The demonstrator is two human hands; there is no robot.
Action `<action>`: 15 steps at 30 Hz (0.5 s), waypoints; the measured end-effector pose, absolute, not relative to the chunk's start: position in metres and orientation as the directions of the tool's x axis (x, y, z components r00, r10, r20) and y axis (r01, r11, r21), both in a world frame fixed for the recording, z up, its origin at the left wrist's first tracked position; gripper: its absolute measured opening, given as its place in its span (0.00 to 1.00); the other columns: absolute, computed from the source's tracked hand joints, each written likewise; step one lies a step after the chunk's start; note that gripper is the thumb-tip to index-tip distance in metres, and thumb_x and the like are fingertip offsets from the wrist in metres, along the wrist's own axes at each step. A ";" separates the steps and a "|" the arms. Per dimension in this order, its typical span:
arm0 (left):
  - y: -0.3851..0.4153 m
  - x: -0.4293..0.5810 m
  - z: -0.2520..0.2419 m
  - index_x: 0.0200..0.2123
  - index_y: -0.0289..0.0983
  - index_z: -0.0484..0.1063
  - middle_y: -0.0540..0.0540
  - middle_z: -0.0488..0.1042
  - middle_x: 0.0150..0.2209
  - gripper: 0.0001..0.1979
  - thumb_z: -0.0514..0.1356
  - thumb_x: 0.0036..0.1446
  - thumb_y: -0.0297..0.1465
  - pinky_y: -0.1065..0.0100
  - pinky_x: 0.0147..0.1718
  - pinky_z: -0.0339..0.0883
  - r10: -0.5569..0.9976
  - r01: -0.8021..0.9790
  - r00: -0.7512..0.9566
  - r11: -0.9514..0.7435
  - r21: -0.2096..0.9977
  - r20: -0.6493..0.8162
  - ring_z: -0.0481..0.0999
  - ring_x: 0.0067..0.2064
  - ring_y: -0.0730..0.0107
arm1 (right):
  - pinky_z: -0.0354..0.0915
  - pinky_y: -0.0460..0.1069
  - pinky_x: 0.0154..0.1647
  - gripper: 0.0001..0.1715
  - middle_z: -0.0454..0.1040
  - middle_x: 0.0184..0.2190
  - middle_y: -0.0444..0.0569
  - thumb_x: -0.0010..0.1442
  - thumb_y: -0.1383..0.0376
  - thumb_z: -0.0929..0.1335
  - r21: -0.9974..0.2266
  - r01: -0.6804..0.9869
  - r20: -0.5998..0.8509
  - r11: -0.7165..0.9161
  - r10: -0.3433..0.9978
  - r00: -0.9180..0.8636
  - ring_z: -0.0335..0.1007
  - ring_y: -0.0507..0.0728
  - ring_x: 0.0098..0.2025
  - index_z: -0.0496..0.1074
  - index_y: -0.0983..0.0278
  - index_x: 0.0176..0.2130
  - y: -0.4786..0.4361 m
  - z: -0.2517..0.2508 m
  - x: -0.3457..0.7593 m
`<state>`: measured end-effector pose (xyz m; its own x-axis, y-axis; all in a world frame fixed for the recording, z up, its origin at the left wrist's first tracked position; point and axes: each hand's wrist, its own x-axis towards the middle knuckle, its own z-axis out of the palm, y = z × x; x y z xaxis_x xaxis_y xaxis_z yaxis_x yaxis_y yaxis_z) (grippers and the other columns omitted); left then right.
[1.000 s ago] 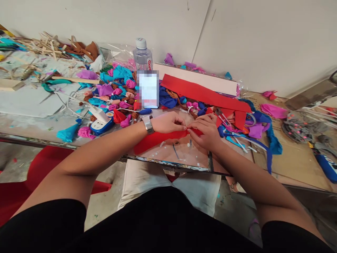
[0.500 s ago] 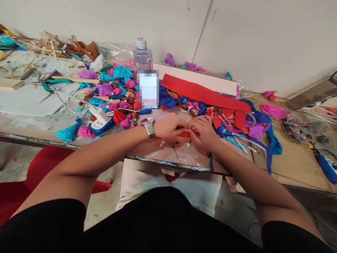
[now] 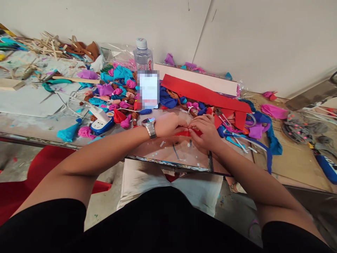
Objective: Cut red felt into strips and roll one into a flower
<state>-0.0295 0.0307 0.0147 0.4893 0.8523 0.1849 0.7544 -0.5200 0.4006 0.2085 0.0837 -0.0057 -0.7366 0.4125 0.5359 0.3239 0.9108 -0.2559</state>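
Observation:
Both my hands meet over the table, fingertips together on a piece of red crepe paper (image 3: pixel 183 133). My left hand (image 3: pixel 172 125), with a metal watch (image 3: pixel 149 127) on its wrist, pinches the paper from the left. Opposite it, my right hand (image 3: pixel 204 130) is closed on the same paper, thumb and forefinger close to the left fingertips. Much of the red piece is hidden under the fingers. Behind the hands lies a long red strip (image 3: pixel 200 92). Scissors (image 3: pixel 223 117) rest on red scraps just beyond my right hand.
A phone (image 3: pixel 149 90) stands before a water bottle (image 3: pixel 143 56). Many coloured paper pieces (image 3: pixel 126 84) are heaped to the left, near a blue-and-white power strip (image 3: pixel 102 123). Green-handled pliers (image 3: pixel 56 82) and wood sticks lie farther left. Cardboard (image 3: pixel 292 161) covers the right side.
My hands stay nearly in place, with the fingers shifting slightly on the red paper. Slightly more of the red piece shows beneath them.

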 end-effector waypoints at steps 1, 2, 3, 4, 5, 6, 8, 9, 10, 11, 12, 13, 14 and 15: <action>0.030 -0.029 0.015 0.43 0.41 0.86 0.45 0.82 0.31 0.17 0.57 0.73 0.40 0.64 0.33 0.54 0.850 0.753 0.493 -0.524 0.399 0.185 0.73 0.30 0.67 | 0.57 0.66 0.62 0.03 0.85 0.42 0.48 0.69 0.65 0.69 -0.252 0.327 0.534 0.911 0.413 -0.738 0.78 0.64 0.52 0.75 0.58 0.41 0.083 -0.005 0.208; 0.029 -0.028 0.015 0.42 0.40 0.86 0.45 0.82 0.31 0.17 0.58 0.73 0.40 0.64 0.33 0.53 0.846 0.750 0.499 -0.530 0.396 0.187 0.72 0.30 0.68 | 0.57 0.65 0.61 0.03 0.85 0.41 0.48 0.69 0.65 0.69 -0.248 0.330 0.532 0.911 0.413 -0.739 0.77 0.64 0.51 0.74 0.58 0.40 0.082 -0.005 0.208; 0.029 -0.027 0.016 0.41 0.40 0.85 0.45 0.82 0.31 0.17 0.58 0.72 0.39 0.64 0.32 0.53 0.841 0.743 0.507 -0.537 0.399 0.188 0.71 0.29 0.68 | 0.58 0.65 0.61 0.03 0.84 0.40 0.48 0.68 0.66 0.69 -0.245 0.332 0.532 0.911 0.412 -0.739 0.77 0.64 0.51 0.74 0.58 0.39 0.082 -0.005 0.208; 0.028 -0.027 0.016 0.40 0.39 0.85 0.45 0.81 0.31 0.17 0.58 0.72 0.39 0.64 0.32 0.52 0.836 0.733 0.516 -0.544 0.410 0.187 0.71 0.29 0.68 | 0.58 0.65 0.60 0.03 0.84 0.40 0.48 0.68 0.66 0.69 -0.240 0.332 0.532 0.912 0.410 -0.741 0.77 0.65 0.51 0.73 0.58 0.39 0.081 -0.005 0.208; 0.028 -0.026 0.016 0.39 0.38 0.84 0.45 0.81 0.30 0.17 0.58 0.72 0.39 0.64 0.32 0.52 0.833 0.720 0.522 -0.546 0.427 0.184 0.70 0.29 0.69 | 0.57 0.65 0.60 0.03 0.84 0.39 0.48 0.67 0.67 0.69 -0.237 0.333 0.531 0.913 0.408 -0.742 0.76 0.65 0.51 0.73 0.58 0.38 0.081 -0.006 0.208; 0.028 -0.026 0.017 0.38 0.37 0.83 0.45 0.81 0.30 0.17 0.58 0.72 0.40 0.64 0.32 0.53 0.831 0.707 0.528 -0.546 0.451 0.178 0.70 0.28 0.70 | 0.57 0.65 0.60 0.03 0.84 0.39 0.49 0.67 0.67 0.69 -0.234 0.334 0.530 0.913 0.408 -0.743 0.76 0.65 0.52 0.72 0.58 0.38 0.081 -0.006 0.208; 0.029 -0.026 0.017 0.37 0.37 0.82 0.47 0.79 0.29 0.17 0.59 0.70 0.41 0.64 0.32 0.52 0.831 0.684 0.529 -0.537 0.494 0.170 0.68 0.28 0.71 | 0.57 0.65 0.60 0.03 0.84 0.39 0.49 0.67 0.66 0.69 -0.239 0.341 0.529 0.909 0.417 -0.739 0.76 0.65 0.51 0.72 0.58 0.38 0.082 -0.007 0.208; 0.029 -0.027 0.017 0.36 0.37 0.82 0.47 0.78 0.27 0.17 0.60 0.70 0.41 0.64 0.31 0.52 0.833 0.678 0.526 -0.531 0.509 0.170 0.67 0.27 0.71 | 0.57 0.65 0.60 0.03 0.84 0.39 0.49 0.67 0.66 0.69 -0.246 0.345 0.528 0.906 0.424 -0.735 0.76 0.65 0.51 0.73 0.58 0.38 0.083 -0.007 0.208; 0.029 -0.027 0.018 0.34 0.37 0.81 0.48 0.76 0.26 0.16 0.60 0.69 0.41 0.64 0.31 0.51 0.837 0.674 0.518 -0.525 0.519 0.174 0.66 0.26 0.71 | 0.57 0.65 0.60 0.03 0.84 0.38 0.48 0.67 0.65 0.69 -0.255 0.348 0.529 0.902 0.432 -0.731 0.76 0.65 0.51 0.73 0.58 0.38 0.083 -0.007 0.209; 0.030 -0.027 0.018 0.33 0.37 0.80 0.49 0.75 0.25 0.16 0.60 0.68 0.41 0.64 0.31 0.51 0.840 0.672 0.513 -0.522 0.526 0.179 0.65 0.26 0.72 | 0.57 0.65 0.60 0.02 0.84 0.39 0.48 0.67 0.65 0.70 -0.263 0.347 0.530 0.900 0.436 -0.728 0.76 0.65 0.51 0.74 0.58 0.39 0.084 -0.007 0.209; 0.030 -0.028 0.018 0.31 0.37 0.79 0.49 0.74 0.25 0.16 0.61 0.67 0.40 0.64 0.31 0.51 0.842 0.670 0.507 -0.519 0.531 0.183 0.64 0.26 0.72 | 0.57 0.65 0.61 0.01 0.84 0.39 0.48 0.67 0.64 0.70 -0.270 0.342 0.532 0.900 0.435 -0.726 0.76 0.65 0.51 0.74 0.58 0.39 0.084 -0.007 0.210; 0.030 -0.028 0.018 0.30 0.37 0.79 0.49 0.74 0.24 0.16 0.61 0.67 0.40 0.64 0.31 0.51 0.845 0.670 0.502 -0.516 0.534 0.185 0.64 0.25 0.72 | 0.57 0.66 0.61 0.01 0.85 0.39 0.48 0.67 0.64 0.70 -0.273 0.334 0.535 0.902 0.431 -0.727 0.76 0.65 0.51 0.75 0.58 0.40 0.084 -0.007 0.210; 0.030 -0.028 0.019 0.30 0.37 0.78 0.49 0.74 0.24 0.16 0.61 0.67 0.40 0.64 0.31 0.51 0.847 0.672 0.500 -0.512 0.535 0.183 0.64 0.26 0.72 | 0.57 0.66 0.61 0.01 0.85 0.39 0.47 0.68 0.64 0.70 -0.273 0.325 0.541 0.905 0.424 -0.726 0.77 0.65 0.50 0.75 0.57 0.41 0.083 -0.007 0.210; 0.030 -0.028 0.019 0.30 0.37 0.78 0.48 0.74 0.25 0.16 0.61 0.66 0.40 0.64 0.31 0.51 0.848 0.676 0.500 -0.509 0.533 0.177 0.65 0.26 0.72 | 0.57 0.66 0.61 0.02 0.85 0.39 0.47 0.68 0.63 0.70 -0.269 0.318 0.549 0.909 0.416 -0.725 0.77 0.65 0.50 0.75 0.57 0.41 0.083 -0.006 0.210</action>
